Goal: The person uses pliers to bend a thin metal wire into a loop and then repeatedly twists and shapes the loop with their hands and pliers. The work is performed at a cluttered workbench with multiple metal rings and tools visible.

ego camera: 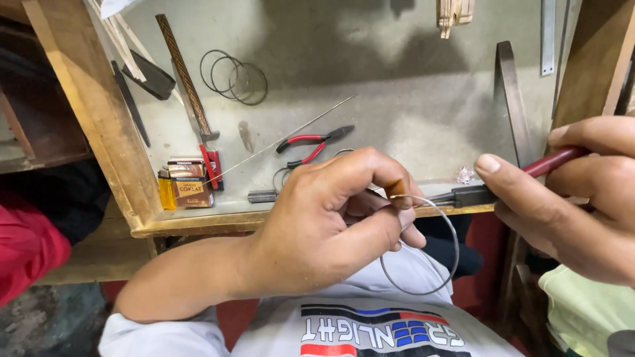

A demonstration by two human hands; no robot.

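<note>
left hand (324,221) pinches wire ring (423,248) | right hand (575,198) closed on red-handled pliers (489,188) biting ring by our fingertips | risk: jaws slip, nip thumb

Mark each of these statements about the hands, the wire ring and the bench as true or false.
1. The left hand pinches a thin wire ring. True.
2. The right hand holds a hammer. False: it holds red-handled pliers.
3. A second pair of red-handled pliers lies on the bench. True.
4. The wire ring lies flat on the bench. False: it hangs from the left hand, over the lap.
</note>
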